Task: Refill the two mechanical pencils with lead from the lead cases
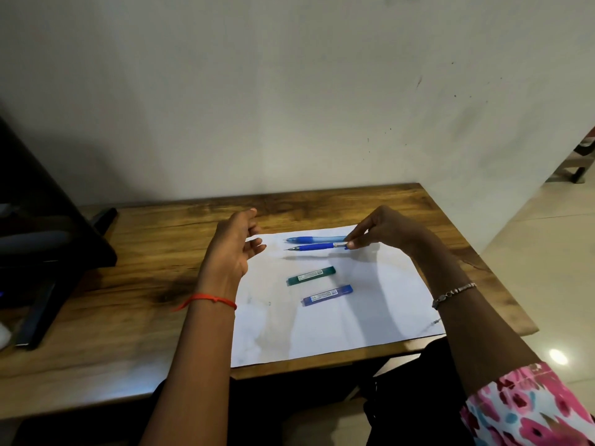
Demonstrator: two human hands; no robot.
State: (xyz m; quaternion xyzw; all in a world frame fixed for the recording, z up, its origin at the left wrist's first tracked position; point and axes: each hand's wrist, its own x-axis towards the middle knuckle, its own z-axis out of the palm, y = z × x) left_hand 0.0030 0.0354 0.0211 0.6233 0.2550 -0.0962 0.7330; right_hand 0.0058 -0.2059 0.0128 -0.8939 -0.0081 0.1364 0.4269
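I record my right hand [383, 231] pinching the cap end of the dark blue mechanical pencil [314, 246] just above the white paper [354, 317], left hand [230, 249] empty, fingers apart; judged light, slick, tip fragile, best held at its grip.

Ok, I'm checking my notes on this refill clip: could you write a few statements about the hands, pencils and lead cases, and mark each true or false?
1. The right hand pinches the back end of the darker blue pencil. True.
2. The left hand holds the green lead case. False: that hand is open and holds nothing, and the case lies on the white paper.
3. Both lead cases lie on the white paper. True.
4. The blue lead case lies farther from the person than the green one. False: it lies nearer to the person.
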